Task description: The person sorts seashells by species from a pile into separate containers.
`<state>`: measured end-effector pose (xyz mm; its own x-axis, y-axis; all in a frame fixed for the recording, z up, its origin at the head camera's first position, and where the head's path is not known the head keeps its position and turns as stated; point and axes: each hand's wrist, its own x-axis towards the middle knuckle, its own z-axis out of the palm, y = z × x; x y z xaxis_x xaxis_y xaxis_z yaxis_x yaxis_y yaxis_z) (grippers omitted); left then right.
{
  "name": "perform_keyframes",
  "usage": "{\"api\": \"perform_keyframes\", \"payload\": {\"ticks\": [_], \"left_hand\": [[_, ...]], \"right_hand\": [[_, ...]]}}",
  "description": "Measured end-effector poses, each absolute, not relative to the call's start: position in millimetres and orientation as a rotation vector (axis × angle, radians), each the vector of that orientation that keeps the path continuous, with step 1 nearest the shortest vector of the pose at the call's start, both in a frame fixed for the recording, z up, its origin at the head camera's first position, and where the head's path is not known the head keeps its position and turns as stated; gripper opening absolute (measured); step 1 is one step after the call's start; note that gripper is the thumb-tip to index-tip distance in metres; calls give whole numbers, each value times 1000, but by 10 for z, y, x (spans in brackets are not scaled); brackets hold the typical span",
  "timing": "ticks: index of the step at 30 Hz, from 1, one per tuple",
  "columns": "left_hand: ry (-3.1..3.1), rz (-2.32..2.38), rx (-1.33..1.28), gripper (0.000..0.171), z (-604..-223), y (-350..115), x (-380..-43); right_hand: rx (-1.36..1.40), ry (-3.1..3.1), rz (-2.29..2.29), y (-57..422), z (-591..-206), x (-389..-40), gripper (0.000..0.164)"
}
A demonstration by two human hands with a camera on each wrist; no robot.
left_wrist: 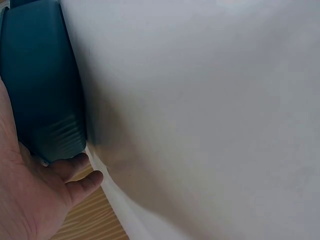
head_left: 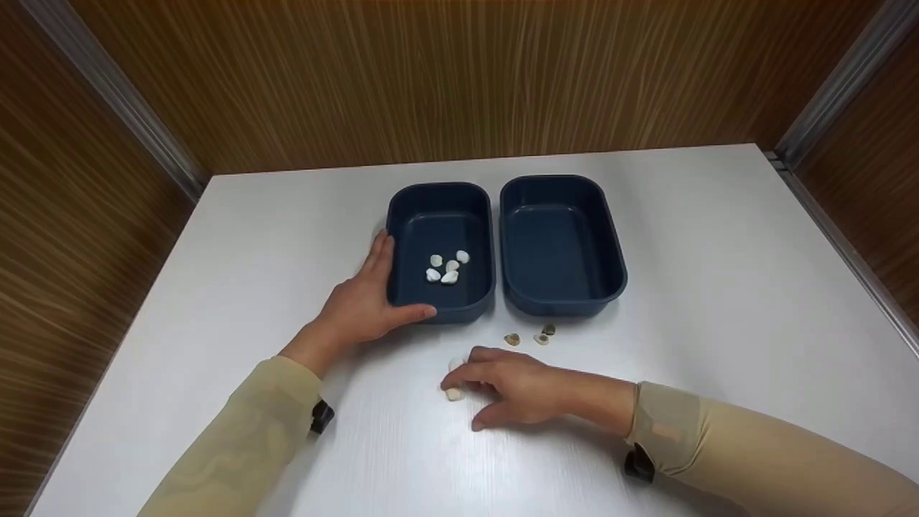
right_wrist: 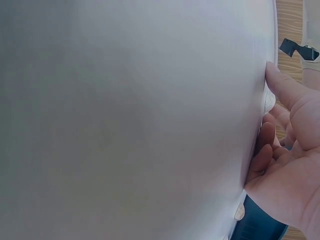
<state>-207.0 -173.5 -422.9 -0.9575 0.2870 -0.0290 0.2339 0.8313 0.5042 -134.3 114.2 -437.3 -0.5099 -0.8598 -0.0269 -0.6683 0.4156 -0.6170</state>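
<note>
My left hand (head_left: 359, 305) rests against the left side and front of the left dark blue container (head_left: 439, 314), its fingers along the side wall and its thumb on the front rim. Several white seashells (head_left: 449, 276) lie in that container. Over the table, my right hand (head_left: 520, 388) is lowered at two more white shells, the nearer shell (head_left: 454, 394) and the farther shell (head_left: 456, 364), both partly covered by its fingers. In the right wrist view its thumb stands apart from the bent fingers, with a pale shell (right_wrist: 270, 101) showing beyond the gap.
A second dark blue container (head_left: 563, 307) with no shells in it stands to the right of the first. In front of it lie a brown shell (head_left: 512, 339) and two others, one a darker shell (head_left: 548, 329). Wood-patterned panels (head_left: 459, 86) enclose the white table (head_left: 718, 287).
</note>
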Motion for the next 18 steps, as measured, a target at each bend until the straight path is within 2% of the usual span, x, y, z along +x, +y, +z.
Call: {"api": "perform_keyframes", "payload": {"ticks": [18], "left_hand": [[2903, 788, 411, 141, -4236, -1739, -2076]], "right_hand": [[-1205, 2311, -995, 1133, -4407, -1337, 24]]}}
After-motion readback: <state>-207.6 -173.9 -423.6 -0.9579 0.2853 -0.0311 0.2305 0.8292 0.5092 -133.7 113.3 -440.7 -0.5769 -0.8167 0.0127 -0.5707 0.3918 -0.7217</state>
